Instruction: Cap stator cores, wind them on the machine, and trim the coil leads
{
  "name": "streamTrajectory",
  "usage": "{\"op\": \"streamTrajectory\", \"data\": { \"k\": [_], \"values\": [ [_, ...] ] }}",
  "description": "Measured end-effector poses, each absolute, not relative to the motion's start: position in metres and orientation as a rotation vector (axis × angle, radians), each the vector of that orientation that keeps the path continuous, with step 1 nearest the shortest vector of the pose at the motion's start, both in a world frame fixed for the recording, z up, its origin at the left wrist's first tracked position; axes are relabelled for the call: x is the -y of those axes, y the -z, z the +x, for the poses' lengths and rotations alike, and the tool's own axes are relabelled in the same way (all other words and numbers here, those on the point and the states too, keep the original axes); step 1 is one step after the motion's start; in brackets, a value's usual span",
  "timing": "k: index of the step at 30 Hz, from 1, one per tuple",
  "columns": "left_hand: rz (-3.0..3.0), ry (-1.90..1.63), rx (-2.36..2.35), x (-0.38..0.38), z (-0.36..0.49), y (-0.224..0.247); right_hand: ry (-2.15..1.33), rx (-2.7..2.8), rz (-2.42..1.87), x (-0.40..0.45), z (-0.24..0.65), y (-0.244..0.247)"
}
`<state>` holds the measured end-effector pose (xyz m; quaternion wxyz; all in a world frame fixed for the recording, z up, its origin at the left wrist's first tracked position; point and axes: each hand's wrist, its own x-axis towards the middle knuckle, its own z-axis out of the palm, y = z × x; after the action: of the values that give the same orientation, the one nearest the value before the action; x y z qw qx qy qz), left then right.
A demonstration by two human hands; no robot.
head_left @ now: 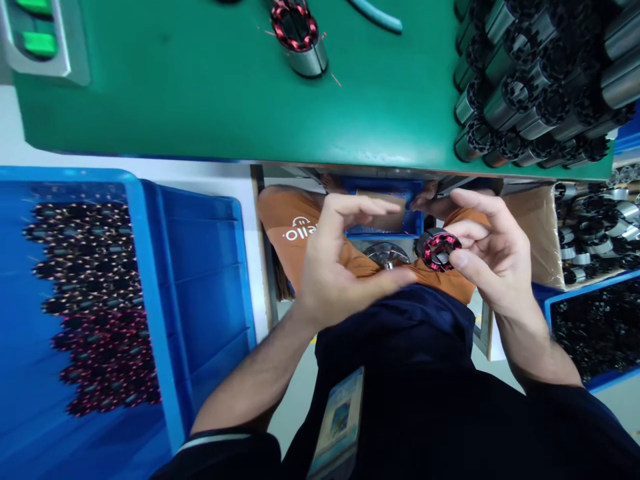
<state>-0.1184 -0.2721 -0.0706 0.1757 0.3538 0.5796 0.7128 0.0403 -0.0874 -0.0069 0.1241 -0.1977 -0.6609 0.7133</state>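
My right hand grips a small motor stator with red copper windings, held below the edge of the green table. My left hand hovers just to its left with fingers curled and apart, thumb stretched toward the stator, nothing visible in it. Another wound stator on a metal sleeve lies on the table at the top centre.
A blue crate at left holds several wound stators. Stacked black-and-silver stators fill the table's right side; more sit in bins at right. A person in an orange shirt sits beyond the table edge. A control box with green buttons is top left.
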Motion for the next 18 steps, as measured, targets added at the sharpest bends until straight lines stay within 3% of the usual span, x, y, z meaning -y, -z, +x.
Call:
{"op": "streamTrajectory", "data": {
  "k": [5, 8, 13, 18],
  "values": [
    [1.304, -1.781, -1.756, 0.268, -0.116, 0.03, -2.143, 1.997, -0.566, 0.091, 0.037, 0.005],
    [1.315, -1.835, -1.786, 0.269, -0.11, 0.03, -2.068, 2.089, -0.524, 0.087, 0.036, 0.001],
    [1.406, -1.733, -1.932, 0.272, -0.107, 0.034, -1.663, 2.276, -0.327, 0.077, 0.034, -0.006],
    [1.545, -1.851, -2.074, 0.265, -0.111, 0.031, -1.686, 2.052, -0.501, 0.076, 0.031, -0.003]
  ]
}}
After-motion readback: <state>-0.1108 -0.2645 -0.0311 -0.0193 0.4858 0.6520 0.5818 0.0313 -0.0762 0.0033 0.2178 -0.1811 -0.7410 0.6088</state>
